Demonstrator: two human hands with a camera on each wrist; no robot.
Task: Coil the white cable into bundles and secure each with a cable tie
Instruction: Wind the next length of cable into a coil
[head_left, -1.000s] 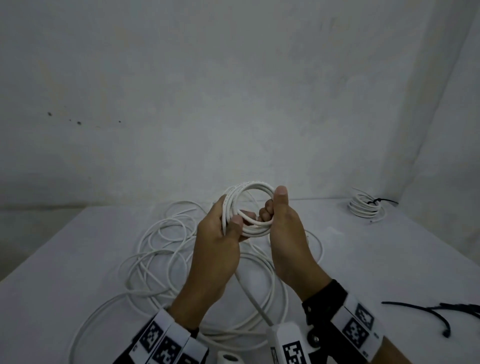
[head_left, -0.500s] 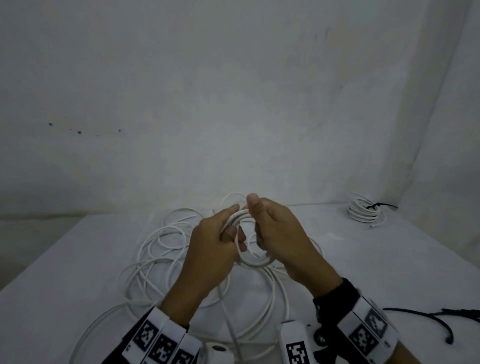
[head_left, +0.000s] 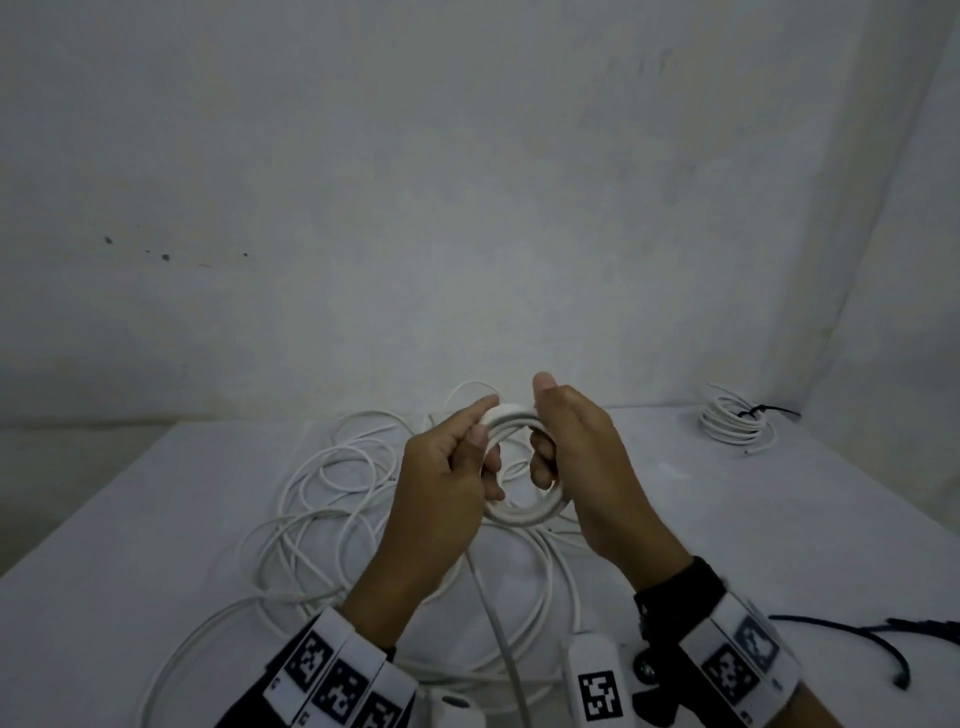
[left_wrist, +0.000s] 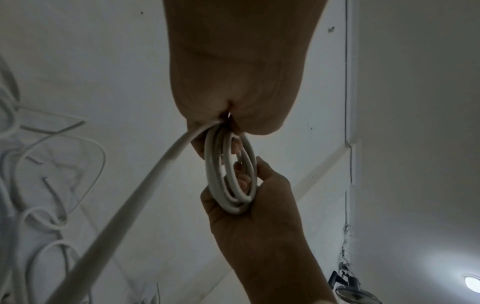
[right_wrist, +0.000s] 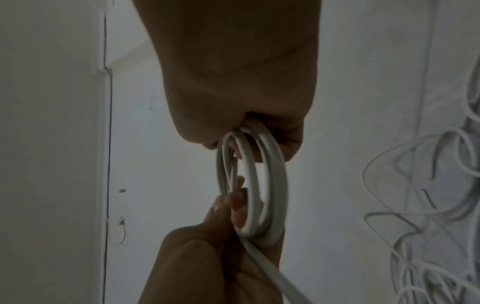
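White cable (head_left: 524, 512) sat wound in a small coil between our two hands, up above the table (head_left: 104, 597). We held the coil's left side in our left hand (head_left: 441, 499), fingers curled round the loops and thumb on top. Our right hand (head_left: 587, 467) gripped the right side, its fingers hooked through the ring and its thumb sticking up. From the left wrist view we saw about four loops (left_wrist: 228, 174) packed close together. One long piece (head_left: 498, 618) ran down from our left hand toward us. More loose cable (head_left: 322, 499) lay in big messy loops on the table under our hands. Far off at the back right sat a finished bundle (head_left: 735, 423) with a black tie (head_left: 763, 411) on it. Spare black cable ties (head_left: 878, 636) lay at the right edge.
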